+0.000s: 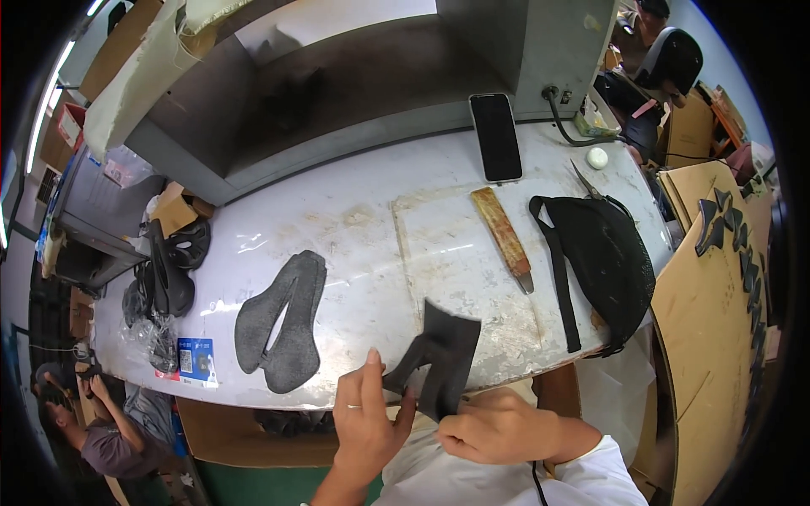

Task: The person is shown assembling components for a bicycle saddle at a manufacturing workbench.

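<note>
Above the table's front edge I hold a black flexible piece (453,350) with a slit, which looks like a saddle cover. My right hand (502,427) grips its lower edge in a closed fist. The thumb and fingers of my left hand (369,417) pinch its left side, with the index finger pointing up; a ring is on one finger. To the left, a dark grey saddle-shaped pad (297,337) with a long central slot lies flat. A knife or scraper (504,239) with a worn, tape-wrapped handle lies beyond my hands.
A smartphone (496,137) leans at the back by a grey metal cabinet (371,80). At right are a black pouch (597,266), scissors (584,179) and a white ball (596,158). Black saddles (166,278) stand at left. Cardboard (704,337) flanks the table; another person (126,430) sits left.
</note>
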Demonstrator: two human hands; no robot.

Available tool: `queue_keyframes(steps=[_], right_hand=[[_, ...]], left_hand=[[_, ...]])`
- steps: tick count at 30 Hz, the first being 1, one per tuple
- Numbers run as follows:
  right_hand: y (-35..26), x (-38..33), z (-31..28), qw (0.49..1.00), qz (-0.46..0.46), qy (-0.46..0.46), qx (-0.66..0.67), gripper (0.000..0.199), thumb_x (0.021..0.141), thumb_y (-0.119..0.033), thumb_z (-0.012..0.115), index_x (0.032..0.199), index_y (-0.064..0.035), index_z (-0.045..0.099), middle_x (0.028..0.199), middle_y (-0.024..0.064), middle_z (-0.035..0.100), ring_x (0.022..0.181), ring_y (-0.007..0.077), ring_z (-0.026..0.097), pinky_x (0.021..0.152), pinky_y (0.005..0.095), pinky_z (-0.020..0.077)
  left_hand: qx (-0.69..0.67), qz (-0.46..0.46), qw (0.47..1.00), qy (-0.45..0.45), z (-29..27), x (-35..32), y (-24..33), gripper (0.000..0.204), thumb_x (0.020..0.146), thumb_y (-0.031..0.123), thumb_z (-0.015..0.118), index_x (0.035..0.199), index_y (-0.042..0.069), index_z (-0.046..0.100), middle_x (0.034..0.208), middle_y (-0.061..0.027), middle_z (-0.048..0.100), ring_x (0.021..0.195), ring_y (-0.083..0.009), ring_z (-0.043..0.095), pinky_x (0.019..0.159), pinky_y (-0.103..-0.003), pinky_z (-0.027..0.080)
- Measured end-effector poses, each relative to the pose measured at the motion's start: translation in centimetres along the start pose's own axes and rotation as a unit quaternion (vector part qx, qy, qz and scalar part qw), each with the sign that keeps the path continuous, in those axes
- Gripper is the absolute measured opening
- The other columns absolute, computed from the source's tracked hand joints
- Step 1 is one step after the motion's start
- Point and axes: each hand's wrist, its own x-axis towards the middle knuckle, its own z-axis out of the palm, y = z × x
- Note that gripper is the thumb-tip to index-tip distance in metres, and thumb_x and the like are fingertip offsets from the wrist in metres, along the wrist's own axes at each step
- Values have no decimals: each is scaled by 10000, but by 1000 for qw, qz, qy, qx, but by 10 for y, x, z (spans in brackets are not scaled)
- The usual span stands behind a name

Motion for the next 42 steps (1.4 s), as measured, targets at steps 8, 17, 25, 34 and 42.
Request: queue_keyframes(steps=[8, 17, 25, 34, 42], right_hand=[[19, 0, 8, 951, 209, 59, 218, 392, 900, -289, 616, 1087, 51, 556, 991, 151, 599, 852, 214, 581, 775, 328, 450], [2, 5, 17, 973, 197, 107, 61, 132, 855, -78, 682, 810, -18, 573, 567, 104, 578, 457, 203, 576, 439, 304, 413], [20, 5, 14, 898, 281, 60, 333, 178, 977, -143, 549, 870, -2, 567, 742, 51, 579, 670, 66, 525, 600, 236, 423], [24, 1, 1, 932, 310, -8, 189, 188, 973, -165, 571, 876, -12, 620, 683, 16, 589, 659, 45, 514, 578, 241, 424], [22, -9, 32, 785, 343, 43, 514, 259, 1026, -229, 482, 903, -22, 576, 814, -48, 542, 762, 22, 458, 670, 202, 401]], left_hand=[[-602, -392, 696, 7, 7, -15, 21, 541, 766, 214, 698, 1213, 26, 458, 1024, -84, 579, 953, -186, 588, 848, -327, 497], [-699, -399, 556, -207, 4, -13, 8, 729, 705, 122, 791, 1325, 28, 419, 1102, -53, 565, 1000, -144, 573, 842, -279, 470], [-670, -351, 641, -128, 9, -15, 27, 837, 845, 335, 650, 1476, -17, 228, 1523, -156, 294, 1418, -259, 272, 1164, -391, 208], [-490, -370, 772, -165, 8, -36, 22, 502, 925, 225, 542, 1323, -69, 462, 1247, -186, 563, 1186, -247, 517, 1031, -369, 371], [-501, -336, 761, -239, -8, -17, 17, 478, 873, 136, 624, 1276, -78, 484, 1138, -153, 605, 1032, -209, 583, 895, -332, 458]])
